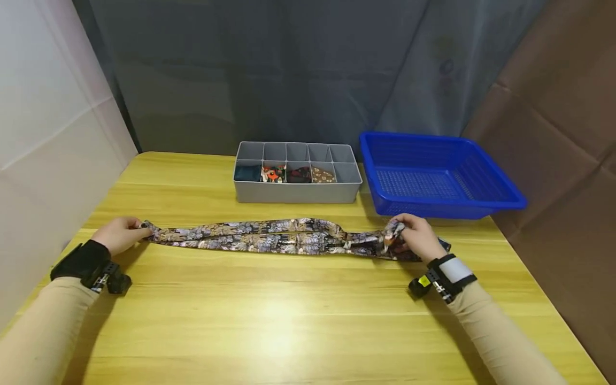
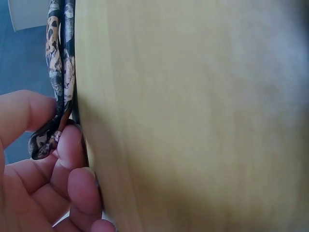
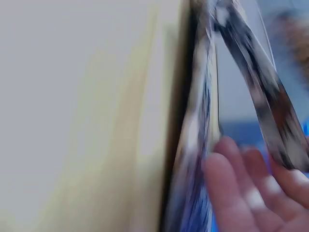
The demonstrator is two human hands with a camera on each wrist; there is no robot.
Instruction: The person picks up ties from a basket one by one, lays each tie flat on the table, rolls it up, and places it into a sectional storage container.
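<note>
A long patterned necktie (image 1: pixel 269 240) lies stretched flat across the wooden table (image 1: pixel 289 321), folded lengthwise. My left hand (image 1: pixel 120 233) pinches its folded left end, seen close in the left wrist view as the tie (image 2: pixel 58 72) held between thumb and fingers (image 2: pixel 72 145). At the other end my right hand (image 1: pixel 414 235) grips the bunched tie end. The right wrist view is blurred: the tie (image 3: pixel 198 121) runs past my fingers (image 3: pixel 231 183), one strand lifted.
A grey divided organizer (image 1: pixel 297 172) stands behind the tie, with rolled ties in several front compartments. A blue plastic basket (image 1: pixel 433 174) sits at the back right. Grey curtain behind, white panel left, brown panel right.
</note>
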